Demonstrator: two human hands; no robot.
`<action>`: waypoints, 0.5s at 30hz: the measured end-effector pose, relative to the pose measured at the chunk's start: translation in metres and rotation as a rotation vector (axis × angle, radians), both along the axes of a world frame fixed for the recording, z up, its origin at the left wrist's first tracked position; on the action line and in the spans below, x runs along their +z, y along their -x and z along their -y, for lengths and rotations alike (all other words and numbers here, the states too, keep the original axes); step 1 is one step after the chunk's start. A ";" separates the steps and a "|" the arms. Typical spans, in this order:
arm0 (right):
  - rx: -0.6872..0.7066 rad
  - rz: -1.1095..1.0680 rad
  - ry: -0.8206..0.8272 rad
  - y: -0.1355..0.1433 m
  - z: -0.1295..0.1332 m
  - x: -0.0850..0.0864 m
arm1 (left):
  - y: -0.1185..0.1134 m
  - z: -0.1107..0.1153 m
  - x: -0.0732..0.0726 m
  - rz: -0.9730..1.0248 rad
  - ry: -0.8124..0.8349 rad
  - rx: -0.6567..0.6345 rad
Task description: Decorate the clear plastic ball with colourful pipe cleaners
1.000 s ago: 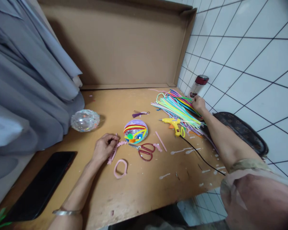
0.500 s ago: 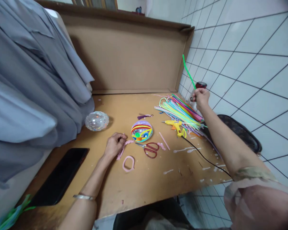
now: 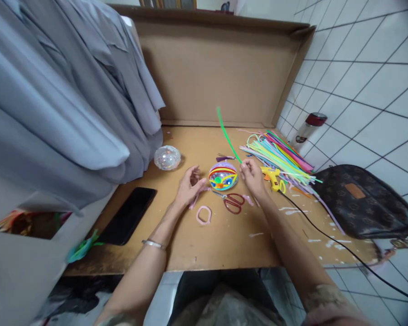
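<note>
My right hand point(image 3: 251, 174) grips the lower end of a green pipe cleaner point(image 3: 227, 135), which slants up and to the left. Just left of that hand sits a clear ball wrapped in coloured strips point(image 3: 223, 176). On the ball's other side, my left hand point(image 3: 189, 185) is held with fingers apart and nothing between them. A curled pink strip point(image 3: 194, 200) lies partly hidden beside it. Close by in front are a pink ring point(image 3: 204, 215) and red-handled scissors point(image 3: 234, 203). A small purple bundle point(image 3: 225, 158) lies behind the ball.
A pile of pipe cleaners point(image 3: 282, 156) and a yellow glue gun point(image 3: 272, 177) with a black cord lie right. Beyond are a brown bag point(image 3: 367, 199) and a bottle point(image 3: 308, 129). Leftward are a second clear ball point(image 3: 167, 158), a black phone point(image 3: 129, 216) and grey cloth point(image 3: 88, 99).
My right hand has come from above the pile to beside the decorated ball, bringing the green pipe cleaner. My left hand has opened off the pink strip. The view has shifted.
</note>
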State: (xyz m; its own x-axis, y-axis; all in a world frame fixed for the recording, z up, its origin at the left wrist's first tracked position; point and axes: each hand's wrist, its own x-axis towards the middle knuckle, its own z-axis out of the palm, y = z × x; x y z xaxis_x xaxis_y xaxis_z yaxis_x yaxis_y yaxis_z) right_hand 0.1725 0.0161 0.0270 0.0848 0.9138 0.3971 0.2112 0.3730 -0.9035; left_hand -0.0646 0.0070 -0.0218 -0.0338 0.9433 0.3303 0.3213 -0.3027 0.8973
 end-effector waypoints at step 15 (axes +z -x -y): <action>-0.168 0.122 0.050 -0.012 -0.017 -0.042 | -0.063 -0.040 -0.005 0.156 -0.049 -0.154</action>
State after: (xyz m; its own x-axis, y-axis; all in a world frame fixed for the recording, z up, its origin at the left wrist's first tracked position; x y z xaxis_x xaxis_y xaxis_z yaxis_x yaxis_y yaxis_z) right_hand 0.1842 0.0330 -0.0149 0.1915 0.9099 0.3679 0.3754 0.2784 -0.8841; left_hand -0.0017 0.0465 -0.0269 0.0549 0.9244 0.3775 0.1268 -0.3814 0.9157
